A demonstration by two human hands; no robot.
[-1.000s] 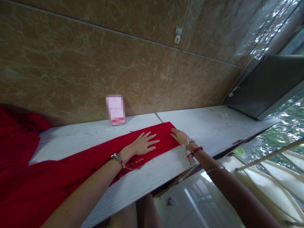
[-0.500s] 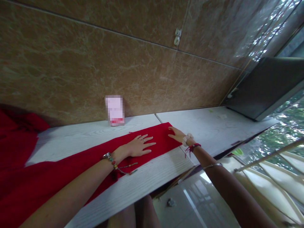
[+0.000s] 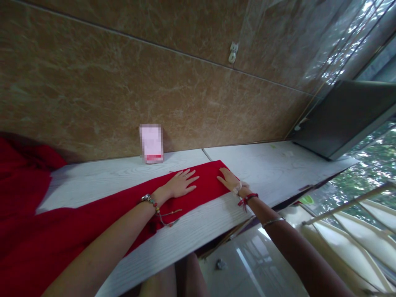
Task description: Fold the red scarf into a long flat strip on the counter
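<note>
A long strip of red cloth (image 3: 207, 183) lies along the white wood-grain board (image 3: 182, 220), its squared end at the right. My left hand (image 3: 181, 183) rests flat on the cloth with fingers spread, a ring on one finger and a beaded bracelet at the wrist. Near the cloth's right end, my right hand (image 3: 228, 180) lies palm down with its fingers stretched out; a pale scrunchie and a red bracelet circle that wrist. Toward the left, the cloth widens into loose folds that run out of view.
A blurred pink-and-white object (image 3: 151, 142) stands against the brown marbled wall (image 3: 108, 103). At the far right is a dark panel-like box (image 3: 343, 119) on the board. A white railing (image 3: 355, 239) stands at the lower right, above the tiled floor (image 3: 244, 268).
My left hand has shifted slightly up on the cloth. My right hand has slid a little left and lies more fully on the cloth's end. The view has moved slightly.
</note>
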